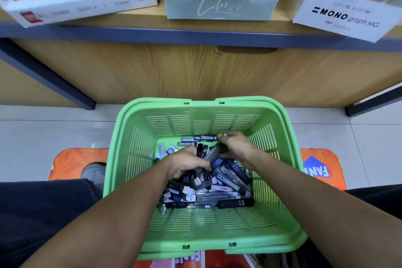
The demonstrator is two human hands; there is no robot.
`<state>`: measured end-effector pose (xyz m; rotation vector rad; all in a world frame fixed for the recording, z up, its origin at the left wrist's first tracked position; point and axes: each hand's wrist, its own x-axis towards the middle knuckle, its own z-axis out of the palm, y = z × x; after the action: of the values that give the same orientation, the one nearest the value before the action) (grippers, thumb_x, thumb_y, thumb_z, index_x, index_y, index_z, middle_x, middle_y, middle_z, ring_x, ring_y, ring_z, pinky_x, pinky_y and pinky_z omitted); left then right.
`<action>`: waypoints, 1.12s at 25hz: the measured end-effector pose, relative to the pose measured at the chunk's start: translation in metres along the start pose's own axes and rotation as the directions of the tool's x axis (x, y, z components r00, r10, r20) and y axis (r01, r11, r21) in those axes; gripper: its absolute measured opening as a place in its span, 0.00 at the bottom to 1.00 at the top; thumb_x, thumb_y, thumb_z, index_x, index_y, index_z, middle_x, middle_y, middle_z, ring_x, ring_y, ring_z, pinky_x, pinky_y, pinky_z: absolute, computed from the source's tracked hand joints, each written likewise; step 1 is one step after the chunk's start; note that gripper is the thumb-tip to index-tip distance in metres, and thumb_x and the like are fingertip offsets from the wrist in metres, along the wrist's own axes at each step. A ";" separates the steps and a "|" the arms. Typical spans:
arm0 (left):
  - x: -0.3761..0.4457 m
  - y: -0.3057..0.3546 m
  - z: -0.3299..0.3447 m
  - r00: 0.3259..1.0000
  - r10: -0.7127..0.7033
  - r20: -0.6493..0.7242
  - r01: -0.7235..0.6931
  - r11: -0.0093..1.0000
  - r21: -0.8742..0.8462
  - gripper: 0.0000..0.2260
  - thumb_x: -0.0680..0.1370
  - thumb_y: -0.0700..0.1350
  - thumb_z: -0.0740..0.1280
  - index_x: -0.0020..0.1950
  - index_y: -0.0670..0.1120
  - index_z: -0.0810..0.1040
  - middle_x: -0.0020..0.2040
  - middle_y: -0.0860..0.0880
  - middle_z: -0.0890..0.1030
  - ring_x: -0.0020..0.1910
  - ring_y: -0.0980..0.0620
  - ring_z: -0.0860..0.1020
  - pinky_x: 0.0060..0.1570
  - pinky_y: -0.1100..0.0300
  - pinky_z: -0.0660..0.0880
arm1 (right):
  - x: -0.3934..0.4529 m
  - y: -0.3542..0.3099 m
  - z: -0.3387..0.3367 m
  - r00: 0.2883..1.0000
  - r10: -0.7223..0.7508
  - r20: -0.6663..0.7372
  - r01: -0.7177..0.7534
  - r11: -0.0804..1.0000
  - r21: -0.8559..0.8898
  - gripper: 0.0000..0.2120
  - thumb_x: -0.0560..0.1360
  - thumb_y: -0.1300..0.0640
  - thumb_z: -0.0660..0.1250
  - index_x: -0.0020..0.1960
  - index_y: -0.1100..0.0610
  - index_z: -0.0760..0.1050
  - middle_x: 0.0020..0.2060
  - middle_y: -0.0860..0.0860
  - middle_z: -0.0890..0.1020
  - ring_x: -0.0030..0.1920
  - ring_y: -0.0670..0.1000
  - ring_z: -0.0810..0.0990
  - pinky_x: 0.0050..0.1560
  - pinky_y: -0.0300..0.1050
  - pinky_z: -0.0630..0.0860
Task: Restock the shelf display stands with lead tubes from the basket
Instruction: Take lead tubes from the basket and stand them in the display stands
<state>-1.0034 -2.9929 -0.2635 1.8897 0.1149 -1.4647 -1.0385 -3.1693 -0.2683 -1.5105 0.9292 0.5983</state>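
A green plastic basket stands on the floor below me, its bottom heaped with several black, navy and grey lead tubes. Both my hands are down inside it. My left hand curls its fingers around tubes in the pile. My right hand grips a grey tube that slants between the two hands. Above, on the wooden shelf, stand three display stands: a white 0.5mm one at left, a pale green slotted one in the middle, a white MONO graph one at right.
The shelf's dark blue front edge runs across above a wooden panel. An orange mat lies under the basket on the tiled floor. A grey shoe and dark trouser legs flank the basket.
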 end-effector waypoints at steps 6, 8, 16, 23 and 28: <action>-0.002 -0.001 0.005 1.000 0.012 -0.008 -0.014 0.987 -0.162 0.17 0.71 0.33 0.75 0.53 0.45 0.72 0.48 0.45 0.80 0.43 0.52 0.79 0.42 0.57 0.77 | -0.004 -0.005 0.010 0.979 -0.146 0.142 0.141 0.989 0.049 0.18 0.81 0.55 0.67 0.68 0.62 0.73 0.56 0.56 0.83 0.54 0.53 0.83 0.60 0.50 0.80; -0.006 0.002 0.005 1.000 0.016 -0.006 -0.017 0.978 -0.206 0.16 0.71 0.35 0.76 0.49 0.47 0.71 0.47 0.48 0.78 0.42 0.54 0.77 0.43 0.57 0.78 | -0.006 -0.008 0.008 0.971 -0.142 0.194 0.138 0.990 0.037 0.17 0.80 0.54 0.68 0.66 0.61 0.75 0.54 0.55 0.83 0.54 0.53 0.83 0.61 0.52 0.80; -0.040 0.015 -0.019 0.995 0.102 -0.007 -0.102 0.974 -0.204 0.45 0.61 0.69 0.79 0.66 0.41 0.71 0.62 0.42 0.79 0.65 0.43 0.75 0.70 0.43 0.68 | -0.034 -0.039 -0.021 0.957 -0.130 0.260 0.101 0.987 0.122 0.17 0.76 0.64 0.72 0.62 0.69 0.73 0.35 0.57 0.83 0.30 0.49 0.80 0.31 0.38 0.79; -0.107 0.058 -0.049 0.959 0.279 0.044 -0.265 0.942 -0.205 0.12 0.74 0.46 0.73 0.31 0.47 0.79 0.28 0.48 0.77 0.28 0.51 0.75 0.39 0.58 0.74 | -0.096 -0.095 -0.050 0.854 -0.275 0.442 0.247 0.961 0.121 0.11 0.76 0.77 0.64 0.55 0.68 0.76 0.40 0.59 0.85 0.41 0.54 0.86 0.43 0.41 0.84; -0.158 0.095 -0.060 0.908 0.418 -0.010 -0.414 0.897 -0.157 0.11 0.73 0.39 0.74 0.35 0.42 0.75 0.26 0.43 0.73 0.22 0.50 0.68 0.25 0.61 0.66 | -0.152 -0.143 -0.066 0.767 -0.452 0.455 0.488 0.872 0.042 0.09 0.74 0.75 0.68 0.53 0.67 0.80 0.42 0.62 0.84 0.41 0.54 0.86 0.46 0.41 0.84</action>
<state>-0.9640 -2.9717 -0.0751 1.6432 -0.1747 -1.1477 -1.0129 -3.2041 -0.0536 -1.5083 0.1460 0.5807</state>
